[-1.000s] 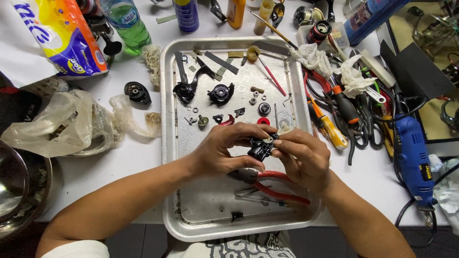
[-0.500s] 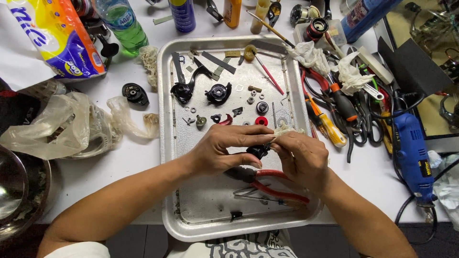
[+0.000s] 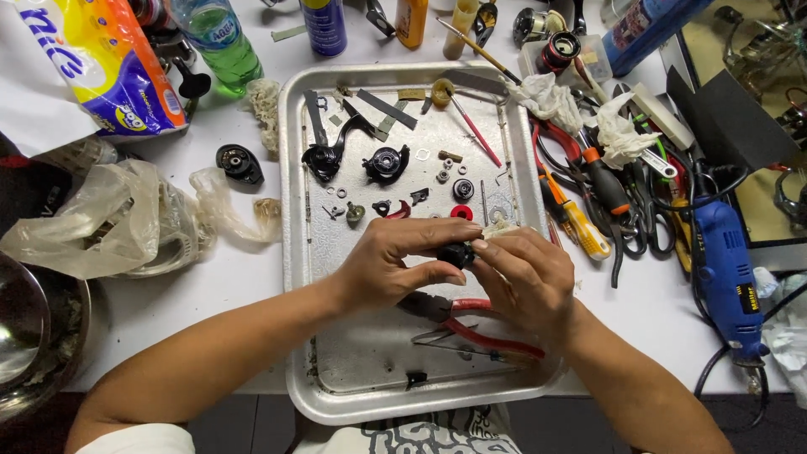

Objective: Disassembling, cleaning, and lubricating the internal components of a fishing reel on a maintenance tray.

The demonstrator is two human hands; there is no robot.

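Over the middle of a metal tray [image 3: 294,252], my left hand [image 3: 395,265] and my right hand [image 3: 525,282] pinch a small black machine part [image 3: 458,254] between their fingertips. A bit of pale cloth [image 3: 500,227] shows at the tips of my right fingers. Red-handled pliers [image 3: 483,324] lie on the tray under my hands. Further back on the tray lie a black crank handle [image 3: 332,151], a round black housing piece [image 3: 387,161], a small red ring [image 3: 461,212] and several washers and screws.
A black round cover [image 3: 239,163] and crumpled plastic bags [image 3: 118,219] lie left of the tray. Screwdrivers, pliers [image 3: 588,181] and a blue power drill [image 3: 727,277] crowd the right. Bottles [image 3: 223,38], a spray can [image 3: 324,25] and a snack bag [image 3: 92,67] line the back. A metal bowl [image 3: 25,336] sits front left.
The black part sits deeper between my fingertips, now mostly hidden, and my hands have turned it slightly. Nothing else on the tray has moved.
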